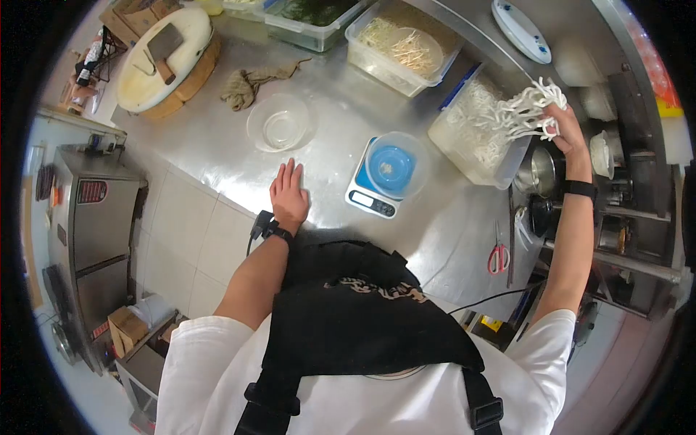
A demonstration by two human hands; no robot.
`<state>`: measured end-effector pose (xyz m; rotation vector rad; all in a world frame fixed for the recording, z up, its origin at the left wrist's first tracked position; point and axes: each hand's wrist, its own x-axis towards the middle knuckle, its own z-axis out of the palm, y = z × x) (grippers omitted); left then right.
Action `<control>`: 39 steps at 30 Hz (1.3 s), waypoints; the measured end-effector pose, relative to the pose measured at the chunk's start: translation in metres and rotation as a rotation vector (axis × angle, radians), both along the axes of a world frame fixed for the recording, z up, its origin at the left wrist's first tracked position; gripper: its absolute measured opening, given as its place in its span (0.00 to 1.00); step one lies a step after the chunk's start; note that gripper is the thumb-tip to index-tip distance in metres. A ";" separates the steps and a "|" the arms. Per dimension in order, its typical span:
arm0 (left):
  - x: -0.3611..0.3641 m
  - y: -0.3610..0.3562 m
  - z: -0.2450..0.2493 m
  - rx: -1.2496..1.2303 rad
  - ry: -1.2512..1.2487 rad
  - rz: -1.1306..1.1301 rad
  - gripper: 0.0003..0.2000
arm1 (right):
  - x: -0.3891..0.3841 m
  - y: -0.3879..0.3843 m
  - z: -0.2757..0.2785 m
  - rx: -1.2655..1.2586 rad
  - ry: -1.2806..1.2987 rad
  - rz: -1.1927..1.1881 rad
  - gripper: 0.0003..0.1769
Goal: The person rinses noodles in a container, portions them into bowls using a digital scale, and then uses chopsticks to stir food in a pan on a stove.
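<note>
My right hand (569, 129) grips a bunch of thick white noodles (533, 112), lifted at the right side of a clear plastic bin (460, 156) that holds more of them. Some strands trail from the hand down into the bin. My left hand (289, 194) lies flat near the table's front edge, fingers stretched out and holding nothing. Just beyond its fingertips stands a clear round bowl (278, 123). Between the hands, a digital kitchen scale (372, 203) carries another clear round bowl (417, 163), its blue top showing through.
A cleaver (165, 54) lies on a round chopping block (138, 90) at the far left. Nearby is a crumpled cloth (246, 88). Food bins (406, 83) line the back. Red-handled scissors (498, 259) lie at the right, near metal pots (538, 172) and shelving.
</note>
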<state>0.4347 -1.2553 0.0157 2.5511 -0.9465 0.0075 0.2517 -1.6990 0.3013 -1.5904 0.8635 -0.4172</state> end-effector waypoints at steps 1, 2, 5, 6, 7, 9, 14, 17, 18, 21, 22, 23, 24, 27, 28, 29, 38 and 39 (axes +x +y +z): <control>0.001 0.000 -0.001 0.010 0.002 0.003 0.26 | -0.002 -0.004 -0.002 0.010 0.002 0.003 0.07; 0.001 0.000 -0.001 0.012 -0.004 0.003 0.26 | -0.003 -0.004 -0.001 0.007 -0.026 -0.007 0.07; -0.001 0.001 -0.002 0.025 -0.001 0.012 0.26 | -0.001 -0.002 0.002 -0.011 -0.007 -0.028 0.06; -0.001 0.001 -0.001 0.020 -0.008 0.007 0.26 | -0.002 -0.002 0.004 -0.044 0.003 -0.011 0.07; 0.000 0.001 -0.001 0.011 -0.018 0.001 0.26 | -0.003 -0.002 0.008 -0.081 0.012 0.004 0.07; 0.001 0.001 -0.004 0.010 -0.025 0.006 0.26 | -0.003 0.005 0.019 -0.085 -0.002 -0.004 0.07; 0.000 0.000 -0.001 0.032 -0.021 0.012 0.25 | 0.001 0.042 0.062 -0.080 -0.093 -0.005 0.09; 0.000 0.000 -0.001 0.024 -0.034 0.010 0.25 | 0.004 0.053 0.080 -0.076 -0.137 -0.015 0.12; 0.000 0.000 -0.001 0.025 -0.032 0.011 0.25 | 0.004 0.058 0.084 -0.044 -0.153 0.068 0.14; 0.000 0.001 -0.001 0.013 -0.037 0.007 0.25 | 0.015 0.093 0.078 -0.042 -0.226 -0.020 0.20; 0.000 0.001 0.000 0.015 -0.030 0.009 0.25 | 0.015 0.094 0.068 -0.019 -0.180 0.033 0.20; 0.000 0.000 0.000 0.015 -0.022 0.011 0.25 | 0.014 0.095 0.056 0.003 -0.135 0.087 0.20; 0.000 0.000 -0.001 0.018 -0.021 0.012 0.25 | 0.018 0.097 0.040 0.031 -0.098 0.149 0.21; 0.001 0.001 -0.003 0.001 -0.022 0.007 0.25 | 0.032 0.126 -0.020 0.138 -0.014 0.240 0.20; 0.001 0.000 -0.004 0.004 -0.024 0.007 0.25 | 0.040 0.142 -0.033 0.166 0.137 0.255 0.18; 0.002 0.000 -0.004 0.009 -0.026 0.007 0.25 | 0.048 0.159 -0.056 0.190 0.166 0.256 0.16; 0.001 -0.002 -0.003 0.049 -0.042 0.003 0.25 | 0.020 0.146 -0.191 -0.457 0.186 0.337 0.18; 0.000 -0.003 -0.002 0.053 -0.039 0.004 0.25 | 0.012 0.137 -0.197 -0.248 0.306 0.200 0.17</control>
